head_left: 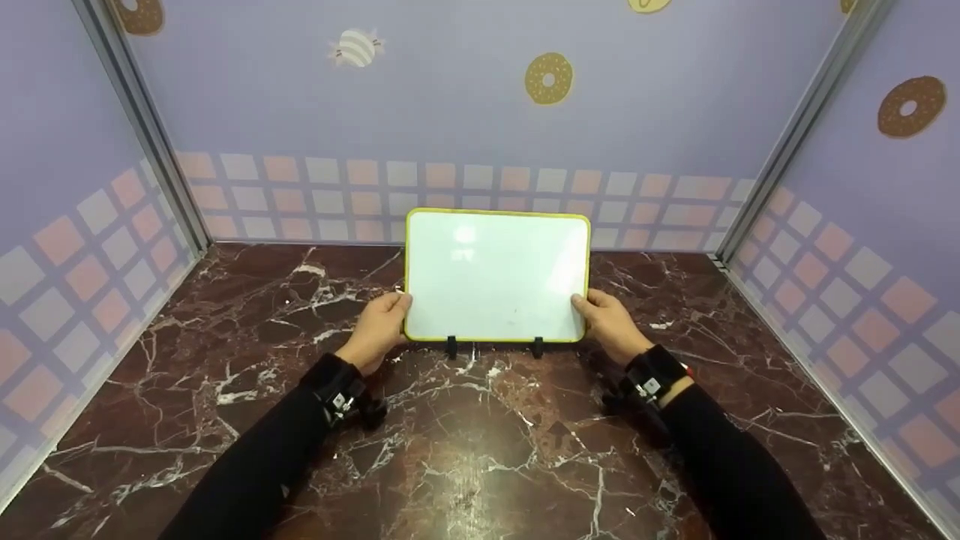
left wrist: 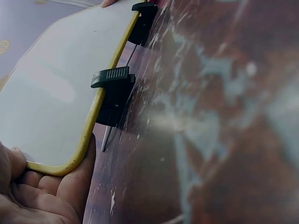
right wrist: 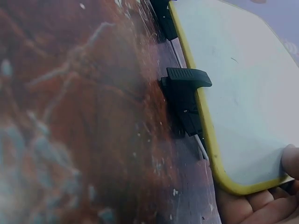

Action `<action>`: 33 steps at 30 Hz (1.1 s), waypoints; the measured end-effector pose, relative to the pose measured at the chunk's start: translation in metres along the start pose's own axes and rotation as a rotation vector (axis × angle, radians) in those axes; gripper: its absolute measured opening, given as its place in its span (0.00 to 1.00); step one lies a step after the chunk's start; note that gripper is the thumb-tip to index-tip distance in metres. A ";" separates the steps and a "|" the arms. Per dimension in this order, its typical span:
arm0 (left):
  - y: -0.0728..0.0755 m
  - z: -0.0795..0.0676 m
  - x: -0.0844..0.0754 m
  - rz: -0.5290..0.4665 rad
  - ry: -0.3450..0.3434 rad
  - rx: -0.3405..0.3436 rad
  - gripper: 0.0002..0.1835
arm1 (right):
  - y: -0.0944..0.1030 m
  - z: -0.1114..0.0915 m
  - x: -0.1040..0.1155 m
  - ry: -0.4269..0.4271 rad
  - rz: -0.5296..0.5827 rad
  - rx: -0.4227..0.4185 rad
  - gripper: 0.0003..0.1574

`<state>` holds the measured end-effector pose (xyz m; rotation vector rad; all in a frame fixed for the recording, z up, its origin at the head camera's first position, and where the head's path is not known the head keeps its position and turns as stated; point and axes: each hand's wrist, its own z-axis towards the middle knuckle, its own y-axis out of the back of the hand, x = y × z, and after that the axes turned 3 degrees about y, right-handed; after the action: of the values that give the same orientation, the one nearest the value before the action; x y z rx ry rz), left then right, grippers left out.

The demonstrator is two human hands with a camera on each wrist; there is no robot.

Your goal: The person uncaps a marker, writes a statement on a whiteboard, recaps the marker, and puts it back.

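Note:
A small whiteboard (head_left: 495, 274) with a yellow frame stands nearly upright in the middle of the head view. Its bottom edge sits in a stand with two black hooks (left wrist: 111, 78), and a thin metal rod shows behind them in both wrist views. At the board's left edge my left hand (head_left: 379, 328) grips the frame, thumb on the white face and fingers behind. My right hand (head_left: 611, 324) holds the opposite edge likewise, its thumb (right wrist: 290, 161) on the white surface. The board's face bears only faint small marks and light reflections.
The dark red marbled table (head_left: 465, 450) stretches around the board. Behind it rises a purple wall (head_left: 450, 112) with pink and white squares and printed doughnuts. Side walls stand left and right, with grey metal posts (head_left: 146, 127) in the corners.

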<state>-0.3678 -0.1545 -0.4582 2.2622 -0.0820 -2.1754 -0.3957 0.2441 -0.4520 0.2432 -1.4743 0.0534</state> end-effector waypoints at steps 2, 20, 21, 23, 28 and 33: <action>0.000 -0.004 0.000 0.002 -0.001 0.006 0.22 | 0.000 -0.002 -0.001 0.002 -0.009 -0.006 0.30; -0.001 -0.033 0.000 -0.014 0.013 0.045 0.21 | 0.001 -0.026 -0.001 0.002 0.005 0.029 0.29; -0.002 -0.035 0.000 -0.018 0.015 0.045 0.21 | 0.001 -0.028 -0.001 -0.001 0.009 0.028 0.29; -0.002 -0.037 0.000 -0.024 0.013 0.049 0.21 | 0.000 -0.030 -0.001 -0.004 0.024 0.029 0.29; -0.002 -0.044 0.001 -0.036 0.006 0.054 0.20 | -0.002 -0.036 0.000 0.001 0.036 0.025 0.29; -0.002 -0.050 0.000 -0.043 0.013 0.063 0.19 | -0.002 -0.042 -0.001 0.008 0.034 0.027 0.29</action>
<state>-0.3176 -0.1545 -0.4563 2.3326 -0.1050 -2.2093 -0.3543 0.2509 -0.4566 0.2392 -1.4705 0.1019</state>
